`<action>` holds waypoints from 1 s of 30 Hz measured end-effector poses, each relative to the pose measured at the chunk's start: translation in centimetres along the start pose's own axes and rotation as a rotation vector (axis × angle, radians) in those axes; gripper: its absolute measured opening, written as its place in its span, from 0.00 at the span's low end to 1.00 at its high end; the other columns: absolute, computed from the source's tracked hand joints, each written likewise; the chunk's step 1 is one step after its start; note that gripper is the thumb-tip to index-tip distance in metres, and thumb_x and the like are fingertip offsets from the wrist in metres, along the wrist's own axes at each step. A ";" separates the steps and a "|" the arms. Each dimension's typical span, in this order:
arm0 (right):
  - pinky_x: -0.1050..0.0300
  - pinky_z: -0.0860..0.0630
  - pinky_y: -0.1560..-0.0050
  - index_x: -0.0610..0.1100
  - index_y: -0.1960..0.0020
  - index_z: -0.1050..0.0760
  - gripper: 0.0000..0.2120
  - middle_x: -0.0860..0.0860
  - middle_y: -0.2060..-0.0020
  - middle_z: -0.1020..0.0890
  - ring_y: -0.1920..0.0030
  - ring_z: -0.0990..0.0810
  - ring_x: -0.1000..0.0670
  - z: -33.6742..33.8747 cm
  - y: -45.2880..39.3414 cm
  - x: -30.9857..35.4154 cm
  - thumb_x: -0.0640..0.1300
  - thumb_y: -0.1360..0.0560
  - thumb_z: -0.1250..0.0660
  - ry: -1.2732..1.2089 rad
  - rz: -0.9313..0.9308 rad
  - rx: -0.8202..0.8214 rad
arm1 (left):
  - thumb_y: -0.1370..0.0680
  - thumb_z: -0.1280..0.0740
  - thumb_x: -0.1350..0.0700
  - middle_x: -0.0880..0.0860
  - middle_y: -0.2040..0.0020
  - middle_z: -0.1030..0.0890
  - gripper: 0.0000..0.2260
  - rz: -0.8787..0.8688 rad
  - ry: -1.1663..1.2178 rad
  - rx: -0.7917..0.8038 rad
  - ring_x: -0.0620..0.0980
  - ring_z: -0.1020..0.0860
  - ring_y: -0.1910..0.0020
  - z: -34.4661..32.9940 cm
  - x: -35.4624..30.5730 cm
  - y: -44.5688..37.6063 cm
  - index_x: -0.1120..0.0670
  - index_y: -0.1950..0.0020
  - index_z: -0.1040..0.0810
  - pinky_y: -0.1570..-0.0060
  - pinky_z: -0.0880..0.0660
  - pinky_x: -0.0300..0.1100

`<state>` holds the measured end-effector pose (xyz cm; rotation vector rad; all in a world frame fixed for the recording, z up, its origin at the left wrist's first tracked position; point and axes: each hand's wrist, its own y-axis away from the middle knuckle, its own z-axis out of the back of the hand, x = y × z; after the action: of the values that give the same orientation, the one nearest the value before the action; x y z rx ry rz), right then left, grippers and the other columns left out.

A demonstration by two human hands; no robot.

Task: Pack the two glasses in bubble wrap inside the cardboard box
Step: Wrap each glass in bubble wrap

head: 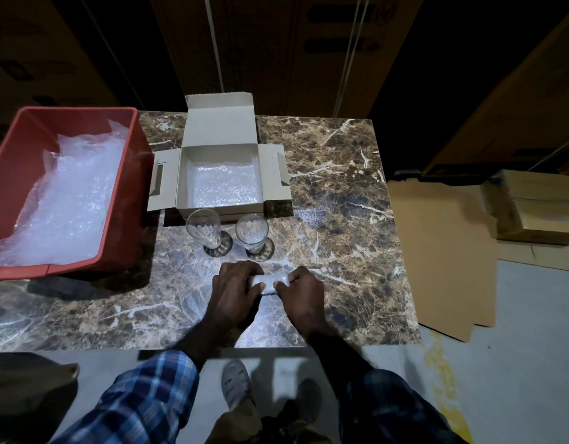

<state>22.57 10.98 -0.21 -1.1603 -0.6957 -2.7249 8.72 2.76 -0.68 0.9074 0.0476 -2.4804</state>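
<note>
**Both hands on a small roll of bubble wrap, two glasses waiting bare**

At the bottom of the frame, plaid sleeves point(142, 398) lead up to the hands at lower centre. The left hand point(233, 291) and the right hand point(300, 291) each curl round one end of a small bubble-wrap roll point(270, 281) lying on the marble-patterned tabletop point(337, 219); fingers over the top, thumbs meeting at its near side. Whether anything sits inside the roll cannot be told.

The step looks like preparing a piece of wrap, since both glasses are unwrapped. To do it well, keep the roll low over the table, work it with even pressure from both ends, and keep the knuckles short of the glasses just beyond.

Those stand upright just above the hands: the left glass point(204, 230) and the right glass point(251, 232), near each other but apart, just in front of the box.

At centre frame the cardboard box point(220, 149) is open, lid raised at the back, side flaps spread, with a bubble-wrap lining point(224, 185) on its floor.

At the left edge a red plastic bin point(126, 174) holds loose bubble wrap point(68, 200).

To the right, beyond the table, flattened cardboard point(443, 251) lies on a pale floor beside stacked cartons point(539, 209). The upper frame is dark, with large brown cartons behind.
</note>
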 end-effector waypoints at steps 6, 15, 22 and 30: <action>0.44 0.20 0.53 0.53 0.52 0.28 0.12 0.51 0.60 0.17 0.56 0.18 0.43 0.3 -0.5 0.2 0.46 0.33 0.29 -0.139 0.056 0.067 | 0.25 0.26 0.57 0.50 0.41 0.17 0.21 -0.012 0.204 0.179 0.47 0.20 0.43 1.3 -0.8 -0.9 0.55 0.32 0.21 0.46 0.26 0.40; 0.35 0.20 0.46 0.52 0.47 0.23 0.25 0.46 0.56 0.14 0.53 0.15 0.42 -0.5 -0.5 -1.3 0.54 0.43 0.25 -0.534 -0.049 0.247 | 0.25 0.26 0.63 0.53 0.63 0.20 0.04 0.216 0.513 0.297 0.44 0.25 0.69 1.0 -0.9 -0.9 0.59 0.55 0.20 0.64 0.28 0.42; 0.35 0.18 0.52 0.45 0.44 0.19 0.12 0.41 0.59 0.19 0.51 0.16 0.35 0.1 0.0 -0.6 0.33 0.25 0.29 -0.609 -0.067 0.311 | 0.22 0.31 0.68 0.54 0.69 0.25 0.07 0.291 0.822 0.384 0.47 0.34 0.80 1.9 -1.1 -0.5 0.63 0.45 0.23 0.76 0.36 0.36; 0.37 0.17 0.53 0.37 0.47 0.18 0.13 0.40 0.58 0.15 0.56 0.16 0.37 1.4 0.0 0.1 0.24 0.25 0.34 -0.745 -0.118 0.380 | 0.22 0.33 0.71 0.56 0.72 0.28 0.08 0.305 0.908 0.345 0.46 0.35 0.79 2.5 -2.0 -0.1 0.62 0.47 0.26 0.77 0.37 0.35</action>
<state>23.40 11.60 0.66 -2.0613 -1.3130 -2.0318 8.51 3.20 2.54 1.9495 -0.2030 -1.6475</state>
